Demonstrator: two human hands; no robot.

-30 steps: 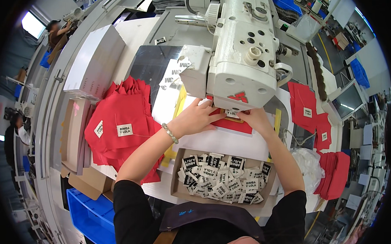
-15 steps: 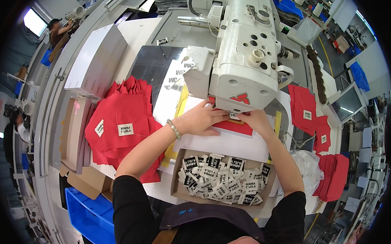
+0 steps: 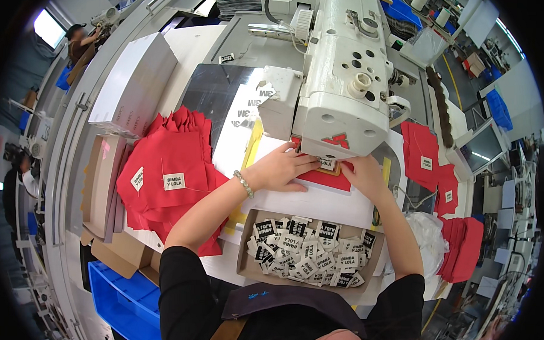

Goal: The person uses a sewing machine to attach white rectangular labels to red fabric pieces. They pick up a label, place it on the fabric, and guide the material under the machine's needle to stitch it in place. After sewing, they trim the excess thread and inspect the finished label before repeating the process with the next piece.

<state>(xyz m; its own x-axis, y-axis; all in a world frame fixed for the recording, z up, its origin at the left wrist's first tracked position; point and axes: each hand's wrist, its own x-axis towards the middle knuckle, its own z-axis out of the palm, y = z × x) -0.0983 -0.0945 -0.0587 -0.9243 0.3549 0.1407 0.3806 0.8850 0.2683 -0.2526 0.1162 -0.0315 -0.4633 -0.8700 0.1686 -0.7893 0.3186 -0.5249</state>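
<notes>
Under the head of a white sewing machine (image 3: 340, 112) lies red fabric (image 3: 322, 181) with a printed white label (image 3: 325, 163) inside a yellowish frame. My left hand (image 3: 278, 169) lies open, its fingers spread toward the label, palm down on the fabric and white board (image 3: 313, 204). My right hand (image 3: 360, 174) is curled closed at the label's right edge; what, if anything, its fingertips grip is partly hidden. Below both hands is a shallow cardboard box (image 3: 245, 253) of small black and white labels.
Red fabric pieces (image 3: 165, 151) pile at left near a tall white box (image 3: 131, 75); more red stacks (image 3: 461, 248) and crumpled plastic (image 3: 425, 241) lie right. A blue bin (image 3: 120, 302) sits lower left. Two co-workers (image 3: 78, 46) (image 3: 20, 179) are at the far left.
Both hands and the label have shifted slightly down toward me in the picture, as has the machine. The hands keep nearly the same position on the fabric.
</notes>
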